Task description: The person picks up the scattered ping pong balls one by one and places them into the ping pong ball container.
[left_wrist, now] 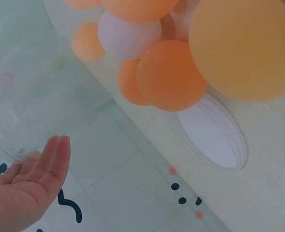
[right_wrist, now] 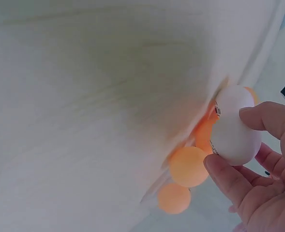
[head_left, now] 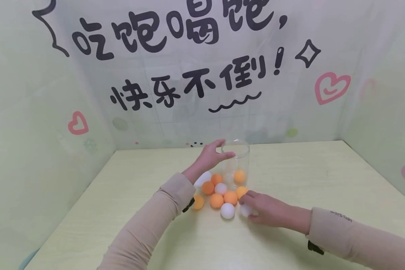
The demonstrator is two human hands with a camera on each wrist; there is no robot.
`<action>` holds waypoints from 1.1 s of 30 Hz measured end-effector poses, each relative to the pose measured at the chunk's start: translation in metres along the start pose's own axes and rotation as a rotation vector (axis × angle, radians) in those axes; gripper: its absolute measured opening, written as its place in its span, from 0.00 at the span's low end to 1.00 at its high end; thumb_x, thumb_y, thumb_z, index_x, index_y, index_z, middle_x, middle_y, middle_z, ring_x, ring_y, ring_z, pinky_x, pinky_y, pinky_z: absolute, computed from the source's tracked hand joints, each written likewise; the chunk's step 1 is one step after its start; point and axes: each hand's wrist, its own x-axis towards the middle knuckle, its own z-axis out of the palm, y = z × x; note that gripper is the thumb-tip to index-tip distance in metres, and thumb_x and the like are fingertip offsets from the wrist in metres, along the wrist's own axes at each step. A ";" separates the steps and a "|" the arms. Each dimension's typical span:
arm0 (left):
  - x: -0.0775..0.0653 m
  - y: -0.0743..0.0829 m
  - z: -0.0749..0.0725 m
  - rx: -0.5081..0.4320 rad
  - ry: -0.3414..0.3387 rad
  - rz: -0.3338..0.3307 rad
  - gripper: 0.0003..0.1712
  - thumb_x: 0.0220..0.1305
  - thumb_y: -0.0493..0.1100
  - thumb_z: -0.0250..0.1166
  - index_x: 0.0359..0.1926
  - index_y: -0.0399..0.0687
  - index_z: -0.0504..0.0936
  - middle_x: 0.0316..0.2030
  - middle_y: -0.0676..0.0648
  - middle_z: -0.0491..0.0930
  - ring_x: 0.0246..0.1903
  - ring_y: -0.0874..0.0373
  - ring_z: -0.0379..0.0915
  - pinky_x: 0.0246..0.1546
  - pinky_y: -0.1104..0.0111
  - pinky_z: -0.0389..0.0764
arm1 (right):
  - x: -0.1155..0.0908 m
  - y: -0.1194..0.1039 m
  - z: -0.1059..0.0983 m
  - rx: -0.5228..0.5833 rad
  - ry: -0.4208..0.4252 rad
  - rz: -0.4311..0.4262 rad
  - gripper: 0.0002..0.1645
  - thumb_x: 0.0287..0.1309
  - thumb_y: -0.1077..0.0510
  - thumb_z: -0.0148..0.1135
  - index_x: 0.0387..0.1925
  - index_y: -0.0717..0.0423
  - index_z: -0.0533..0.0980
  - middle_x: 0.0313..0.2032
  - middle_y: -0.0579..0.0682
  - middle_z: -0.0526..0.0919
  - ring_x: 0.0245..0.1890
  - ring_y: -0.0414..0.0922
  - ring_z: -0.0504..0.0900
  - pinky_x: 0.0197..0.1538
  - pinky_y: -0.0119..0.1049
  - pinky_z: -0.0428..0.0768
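A clear jar stands upright on the table with an orange ball inside. My left hand holds it near the rim, thumb on the near side and fingers on the far side. Between thumb and fingers of my right hand a white ball is pinched, right of the jar's foot. Another white ball lies just left of that hand. Several orange balls, one of them a darker orange ball, cluster before the jar around a paler white ball.
A round white lid lies on the table behind the left forearm, partly hidden in the head view. One yellow-orange ball rests by the left cuff. Printed sheeting encloses the table at the back and sides.
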 end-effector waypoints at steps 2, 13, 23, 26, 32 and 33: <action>0.000 0.000 0.000 -0.002 -0.002 0.002 0.42 0.55 0.56 0.64 0.67 0.49 0.59 0.65 0.48 0.61 0.67 0.52 0.51 0.64 0.56 0.58 | 0.001 0.001 -0.004 -0.013 0.010 -0.016 0.19 0.45 0.67 0.66 0.41 0.61 0.71 0.38 0.50 0.76 0.32 0.39 0.74 0.36 0.29 0.77; 0.000 0.000 -0.001 -0.003 -0.002 0.004 0.41 0.56 0.55 0.64 0.67 0.49 0.59 0.66 0.48 0.61 0.67 0.50 0.48 0.64 0.55 0.56 | 0.013 0.002 -0.028 -0.059 0.061 -0.032 0.18 0.44 0.69 0.66 0.40 0.61 0.73 0.36 0.50 0.75 0.30 0.40 0.75 0.35 0.28 0.77; 0.000 0.001 0.000 -0.012 -0.008 0.003 0.43 0.54 0.58 0.65 0.67 0.50 0.59 0.65 0.48 0.61 0.65 0.52 0.54 0.61 0.57 0.62 | 0.021 0.004 -0.058 -0.094 0.108 0.011 0.20 0.43 0.69 0.67 0.41 0.62 0.73 0.36 0.52 0.74 0.31 0.42 0.75 0.35 0.30 0.79; 0.001 0.001 0.000 -0.014 -0.009 0.002 0.44 0.54 0.58 0.65 0.67 0.50 0.59 0.65 0.48 0.61 0.65 0.52 0.54 0.62 0.57 0.62 | 0.023 0.006 -0.066 -0.121 0.140 0.003 0.19 0.43 0.70 0.67 0.41 0.63 0.73 0.36 0.53 0.74 0.32 0.43 0.76 0.35 0.30 0.79; 0.001 0.000 0.000 -0.009 -0.007 -0.002 0.44 0.53 0.58 0.65 0.67 0.49 0.59 0.65 0.48 0.61 0.66 0.51 0.53 0.62 0.56 0.60 | 0.029 0.009 -0.083 -0.155 0.197 -0.004 0.19 0.42 0.71 0.67 0.40 0.64 0.75 0.36 0.54 0.75 0.31 0.45 0.76 0.35 0.34 0.79; 0.001 0.001 0.000 -0.007 -0.006 -0.003 0.44 0.53 0.59 0.65 0.67 0.50 0.59 0.65 0.47 0.61 0.66 0.51 0.53 0.62 0.56 0.60 | 0.031 0.010 -0.086 -0.161 0.206 -0.007 0.19 0.41 0.71 0.67 0.40 0.64 0.75 0.36 0.54 0.75 0.32 0.45 0.76 0.35 0.35 0.79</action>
